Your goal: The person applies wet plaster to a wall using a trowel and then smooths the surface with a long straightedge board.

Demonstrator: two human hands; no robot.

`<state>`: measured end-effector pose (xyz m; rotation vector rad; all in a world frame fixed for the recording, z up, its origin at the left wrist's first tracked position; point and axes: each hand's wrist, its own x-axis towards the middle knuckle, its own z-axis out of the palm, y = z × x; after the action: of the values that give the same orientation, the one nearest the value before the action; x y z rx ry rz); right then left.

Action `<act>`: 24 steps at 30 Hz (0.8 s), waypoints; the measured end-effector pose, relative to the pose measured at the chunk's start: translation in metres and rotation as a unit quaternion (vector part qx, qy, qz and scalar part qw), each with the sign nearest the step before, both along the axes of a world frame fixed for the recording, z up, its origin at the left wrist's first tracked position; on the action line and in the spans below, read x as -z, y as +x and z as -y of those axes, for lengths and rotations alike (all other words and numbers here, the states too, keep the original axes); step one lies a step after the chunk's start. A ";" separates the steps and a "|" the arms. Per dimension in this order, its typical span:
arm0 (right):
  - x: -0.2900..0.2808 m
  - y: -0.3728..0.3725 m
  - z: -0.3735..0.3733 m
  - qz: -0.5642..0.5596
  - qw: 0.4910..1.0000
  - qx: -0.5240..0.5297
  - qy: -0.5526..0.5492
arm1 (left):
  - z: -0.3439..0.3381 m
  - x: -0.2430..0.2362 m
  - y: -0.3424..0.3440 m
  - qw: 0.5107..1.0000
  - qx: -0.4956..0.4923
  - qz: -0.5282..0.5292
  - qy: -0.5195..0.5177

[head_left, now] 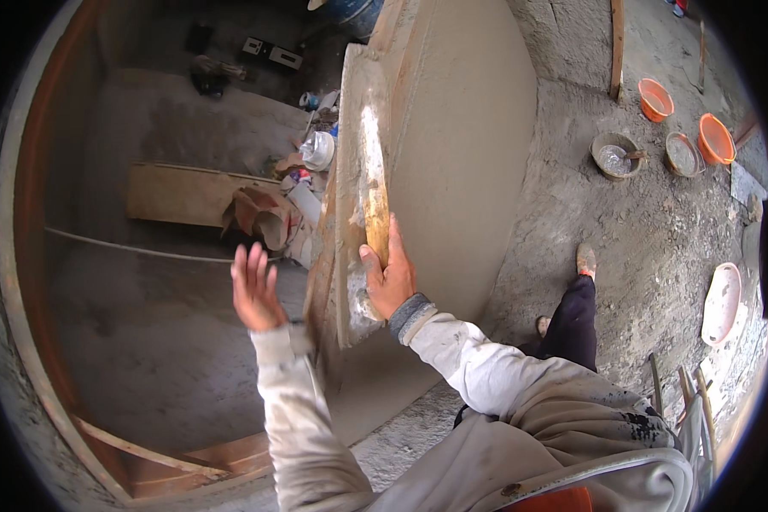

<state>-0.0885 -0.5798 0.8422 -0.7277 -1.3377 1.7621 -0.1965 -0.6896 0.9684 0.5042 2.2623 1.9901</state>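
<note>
My right hand (391, 275) is wrapped round the worn handle of a long plastering float (356, 162) caked with grey mortar. The float lies along the narrow edge of a wall (461, 145) coated in smooth grey plaster. To the left, my left hand (257, 288) is raised over the opening beside the wall. Its fingers are stretched out and nothing is in it. Most of the float's underside is hidden from view.
A wooden frame (27, 213) borders the opening on the left. Beyond lie a board (175, 194), crumpled paper (263, 218) and a white tub (317, 151). On the rough floor at right stand orange buckets (656, 101), mortar bowls (616, 156) and a pale oval tray (722, 305).
</note>
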 end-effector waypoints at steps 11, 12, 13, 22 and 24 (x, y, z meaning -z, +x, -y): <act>0.239 -0.014 -0.211 0.112 0.925 0.087 -0.353 | 0.112 0.061 0.167 0.929 -0.336 -0.153 0.025; 0.218 -0.011 -0.176 0.059 0.926 0.113 -0.356 | 0.136 0.069 0.177 0.907 -0.372 -0.197 -0.027; 0.199 0.013 -0.175 0.004 0.957 0.092 -0.276 | 0.147 0.081 0.200 0.886 -0.404 -0.216 -0.068; 0.018 0.115 -0.309 -0.128 0.992 -0.004 -0.006 | 0.104 0.279 0.304 0.902 -0.408 0.076 -0.121; -0.027 0.111 -0.330 -0.195 0.969 -0.146 0.026 | 0.101 0.315 0.330 0.871 -0.475 0.110 -0.060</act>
<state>0.0223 -0.2497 0.8697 -0.1402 -1.2543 1.9658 0.1335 -0.7909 0.6532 -1.0048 2.6962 1.9988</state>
